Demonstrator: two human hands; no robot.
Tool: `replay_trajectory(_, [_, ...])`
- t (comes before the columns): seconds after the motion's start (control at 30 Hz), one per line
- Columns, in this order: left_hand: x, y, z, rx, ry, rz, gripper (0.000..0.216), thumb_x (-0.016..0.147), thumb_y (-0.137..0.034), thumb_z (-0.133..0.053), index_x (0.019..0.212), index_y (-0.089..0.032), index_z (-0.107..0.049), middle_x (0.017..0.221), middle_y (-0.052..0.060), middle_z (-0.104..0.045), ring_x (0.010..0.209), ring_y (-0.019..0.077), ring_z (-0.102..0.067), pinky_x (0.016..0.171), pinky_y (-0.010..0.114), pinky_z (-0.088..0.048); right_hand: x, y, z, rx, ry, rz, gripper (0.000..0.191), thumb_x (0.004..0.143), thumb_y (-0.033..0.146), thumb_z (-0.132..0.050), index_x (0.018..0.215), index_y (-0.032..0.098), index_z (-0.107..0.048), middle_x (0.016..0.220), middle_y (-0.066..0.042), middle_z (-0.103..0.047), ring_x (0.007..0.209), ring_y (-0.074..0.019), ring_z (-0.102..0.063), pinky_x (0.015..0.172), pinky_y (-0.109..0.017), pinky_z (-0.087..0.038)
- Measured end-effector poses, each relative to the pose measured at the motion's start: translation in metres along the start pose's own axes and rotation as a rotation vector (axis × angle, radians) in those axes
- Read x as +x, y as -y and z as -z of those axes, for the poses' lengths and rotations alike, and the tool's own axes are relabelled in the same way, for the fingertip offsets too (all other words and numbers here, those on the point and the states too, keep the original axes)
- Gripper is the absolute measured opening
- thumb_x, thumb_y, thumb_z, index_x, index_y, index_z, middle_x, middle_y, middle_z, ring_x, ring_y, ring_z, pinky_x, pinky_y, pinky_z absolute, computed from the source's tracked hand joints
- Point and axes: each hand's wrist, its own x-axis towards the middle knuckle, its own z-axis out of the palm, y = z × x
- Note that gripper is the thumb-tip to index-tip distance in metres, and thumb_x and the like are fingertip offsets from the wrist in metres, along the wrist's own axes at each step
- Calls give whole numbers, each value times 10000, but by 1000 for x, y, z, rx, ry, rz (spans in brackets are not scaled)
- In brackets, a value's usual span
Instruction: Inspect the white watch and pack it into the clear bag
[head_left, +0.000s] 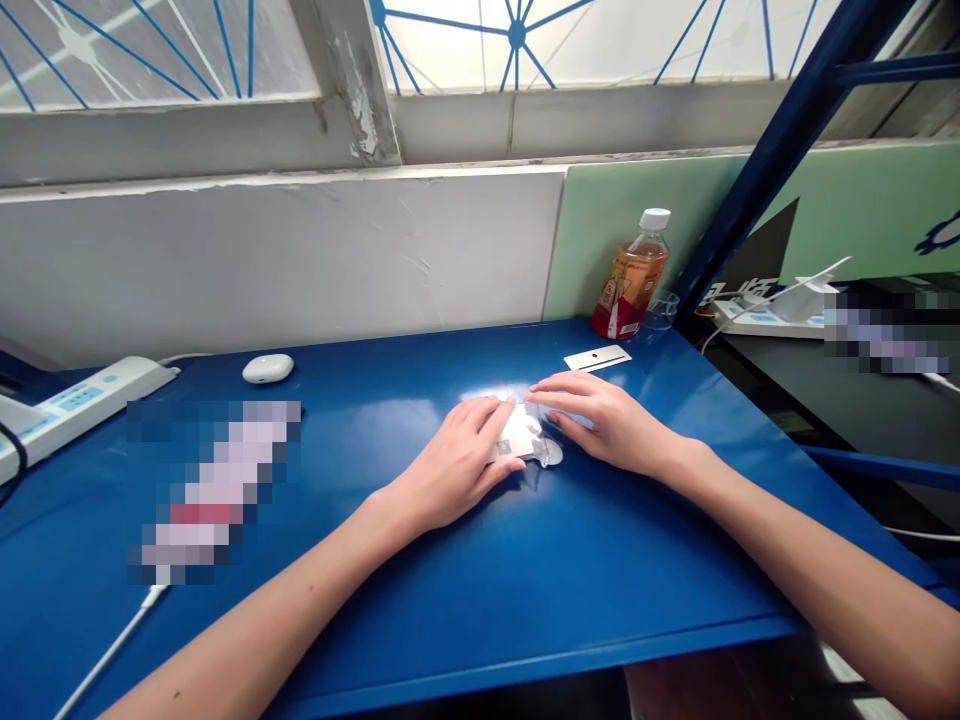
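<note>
My left hand (pixel 457 465) has its fingers curled down over the left end of a small white packet (pixel 520 432), pinning and pinching it against the blue table (pixel 525 620). My right hand (pixel 600 420) lies nearly flat with its fingers stretched out. It only rests on the packet's right edge and closes on nothing. The packet sits between my hands, well in front of the bottle (pixel 632 280) and a little to its left. A white card (pixel 598 357) lies between the bottle and the packet, clear of both.

I judge the packet thin, light and soft, a crinkly film pouch that would buckle if squeezed in the middle and slide easily on this glossy top. A pale round tab (pixel 551 455) sticks out at the corner farthest from the bottle; glare blurs it, so it may be part of the pouch or something loose beneath. I would take hold by the flat sealed edges, thumb under and fingers over, with light pressure.
</note>
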Motion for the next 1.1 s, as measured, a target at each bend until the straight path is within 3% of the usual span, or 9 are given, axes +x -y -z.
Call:
replay_trajectory(0.13, [-2, -1, 1, -138, -40, -82, 615, 1030, -529, -319, 1530, -175, -266, 1472, 190, -457, 1367, 325, -428, 1113, 503, -382, 3, 7, 9, 216, -84, -28, 230, 938, 211, -584, 1109, 236, -735, 1028, -85, -706, 902, -206, -671, 797, -368, -561])
replay_trajectory(0.3, [-5, -1, 4, -317, -116, -132, 617, 1034, -569, -170, 1507, -207, -330, 1483, 156, -468, 1362, 307, -449, 1106, 487, -389, 7, 11, 22, 495, -164, -161, 103, 868, 280, -715, 940, 239, -776, 837, -32, -686, 769, -167, -638, 693, -309, -535])
replay_trajectory(0.47, [-5, 0, 5, -379, -253, -53, 557, 1045, -532, -243, 1488, -214, -359, 1379, 145, -557, 1250, 285, -545, 1050, 480, -443, 11, 11, 25, 685, -199, -390, 188, 850, 380, -717, 810, 202, -763, 795, -48, -709, 726, -179, -648, 632, -305, -532])
replay_trajectory(0.63, [-2, 0, 2, -273, -306, -3, 516, 1004, -348, -482, 1479, -214, -332, 1393, 147, -519, 1260, 270, -532, 1048, 467, -461, 11, 6, 13, 729, -166, -587, 270, 811, 437, -728, 821, 171, -770, 771, -52, -729, 687, -174, -645, 622, -300, -533])
replay_trajectory(0.83, [-1, -5, 6, -70, -207, -56, 840, 850, -427, -718, 1508, -197, -248, 1530, 203, -344, 1429, 346, -339, 1146, 527, -356, 6, 0, -4, 701, -164, -633, 301, 816, 450, -699, 872, 170, -795, 849, -74, -767, 738, -204, -679, 672, -336, -559])
replay_trajectory(0.97, [-2, -5, 5, -43, -82, -66, 997, 751, -533, -788, 1518, -194, -250, 1526, 209, -357, 1419, 372, -352, 1144, 535, -357, 6, 0, -9, 677, -152, -628, 311, 832, 446, -679, 904, 167, -795, 875, -78, -775, 751, -213, -686, 667, -333, -559])
replay_trajectory(1.1, [-2, -5, 4, -82, -17, -23, 971, 741, -474, -794, 1519, -203, -280, 1504, 200, -378, 1390, 371, -400, 1119, 521, -396, 5, 0, -10, 624, -80, -602, 319, 877, 446, -638, 916, 157, -767, 852, -79, -765, 748, -215, -690, 654, -333, -557])
